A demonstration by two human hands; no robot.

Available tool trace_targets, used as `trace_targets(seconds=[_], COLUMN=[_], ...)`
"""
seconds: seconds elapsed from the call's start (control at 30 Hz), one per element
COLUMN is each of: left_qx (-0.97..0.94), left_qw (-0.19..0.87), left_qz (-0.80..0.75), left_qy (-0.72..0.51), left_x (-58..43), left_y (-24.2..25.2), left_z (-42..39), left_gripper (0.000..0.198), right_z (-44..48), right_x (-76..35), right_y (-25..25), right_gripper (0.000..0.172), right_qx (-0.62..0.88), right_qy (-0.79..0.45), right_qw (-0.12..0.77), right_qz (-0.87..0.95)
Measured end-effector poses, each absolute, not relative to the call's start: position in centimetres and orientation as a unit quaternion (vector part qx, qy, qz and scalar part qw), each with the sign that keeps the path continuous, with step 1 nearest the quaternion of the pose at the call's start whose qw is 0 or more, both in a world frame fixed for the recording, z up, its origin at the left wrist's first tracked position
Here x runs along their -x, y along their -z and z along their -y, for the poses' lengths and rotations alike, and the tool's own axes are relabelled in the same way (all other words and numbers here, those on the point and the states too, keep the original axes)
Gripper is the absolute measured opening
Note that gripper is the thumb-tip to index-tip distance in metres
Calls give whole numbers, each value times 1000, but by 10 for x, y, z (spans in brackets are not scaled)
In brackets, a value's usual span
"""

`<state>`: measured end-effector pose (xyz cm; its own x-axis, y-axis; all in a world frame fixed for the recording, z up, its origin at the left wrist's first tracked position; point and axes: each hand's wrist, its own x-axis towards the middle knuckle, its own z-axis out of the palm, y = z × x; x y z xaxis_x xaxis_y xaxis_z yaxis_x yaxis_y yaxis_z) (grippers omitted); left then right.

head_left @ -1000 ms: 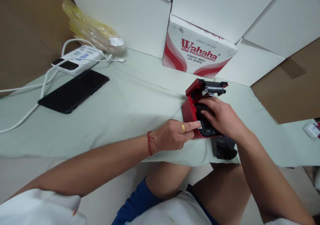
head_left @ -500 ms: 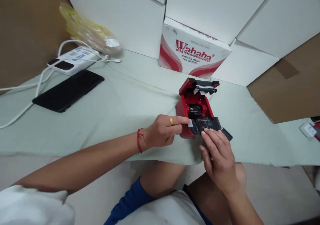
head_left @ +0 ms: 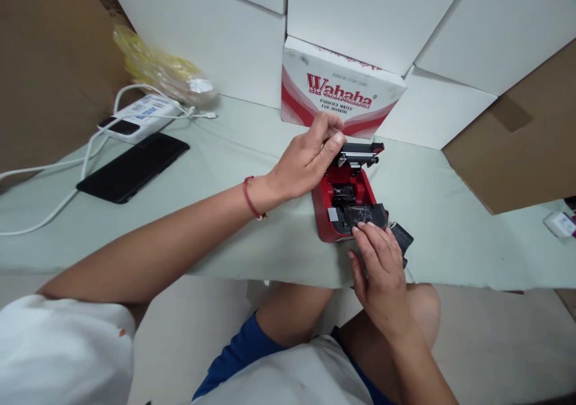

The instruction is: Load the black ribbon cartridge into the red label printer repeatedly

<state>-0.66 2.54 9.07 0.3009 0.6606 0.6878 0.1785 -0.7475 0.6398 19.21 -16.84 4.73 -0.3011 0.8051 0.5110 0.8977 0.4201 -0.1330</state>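
A small red-and-black printer [head_left: 320, 213] sits near the front edge of the table with its lid [head_left: 364, 148] raised. Thumb and bent fingers of my left hand [head_left: 310, 156] are at the left corner of that lid, closed on it. My right hand [head_left: 382, 267] lies with its fingers stretched over the printer's black front part [head_left: 355, 216], which carries shiny dark film. A small pale strip [head_left: 333, 214] sticks at the left of this part. Beyond my right fingers a dark flap or roll of film [head_left: 401, 237] hangs off the right side; its lower end is partly hidden.
Behind the printer stands a Wahaha water carton [head_left: 342, 90] against white boxes [head_left: 360, 15]. To the left lie a black phone [head_left: 135, 168], a white device [head_left: 144, 117] with cables, and a yellow plastic bag [head_left: 162, 63]. A cardboard box [head_left: 517, 135] is at right.
My left hand has moved from the pale strip at the printer's front up to the raised lid. My right hand stays on the front part. The view has shifted slightly.
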Motion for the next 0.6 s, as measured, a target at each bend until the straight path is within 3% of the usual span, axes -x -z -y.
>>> trace_targets(seconds=[0.37, 0.6], left_qx=[-792, -849], left_qw=[234, 95], left_qz=[-311, -244], left_qy=[-471, -458], left_x=[21, 16], left_y=[-84, -48], left_z=[19, 35], left_gripper=[24, 21], right_z=[169, 166], right_x=[-193, -191], right_y=[-38, -44], right_gripper=[69, 62], right_qx=[536, 539], right_qy=[55, 60], right_qw=[283, 283], right_qz=[794, 791])
